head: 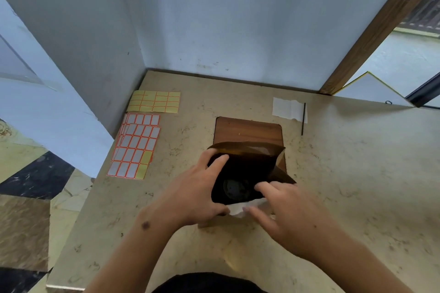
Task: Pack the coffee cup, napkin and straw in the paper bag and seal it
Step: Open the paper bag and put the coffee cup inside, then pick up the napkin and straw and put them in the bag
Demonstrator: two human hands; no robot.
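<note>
While the paper bag stands open-mouthed near the middle of the table, partly over a wooden board, both hands work at its near rim. The left hand cups the bag's left side, fingers spread and curled over the rim with the thumb along the near edge, so it steadies the mouth rather than gripping tightly. The right hand lies at the near-right rim with fingers loosely extended; a white napkin shows between the two hands at the bag's near edge, touching the fingertips of both, and which of them truly pinches it cannot be told. Deep inside the bag a dark round lid, apparently the coffee cup, sits at the bottom.

The relation that matters next is the straw: it lies toward the far right part of the table, well apart from the bag, its long axis running from the far edge toward the near edge, resting along the right margin of a second white paper sheet. It lies ahead and to the right of the right hand, which is clearly the nearer one; the left hand is placed to hold the mouth open. Label sheets rest by the table's left edge, likely for sealing.
</note>
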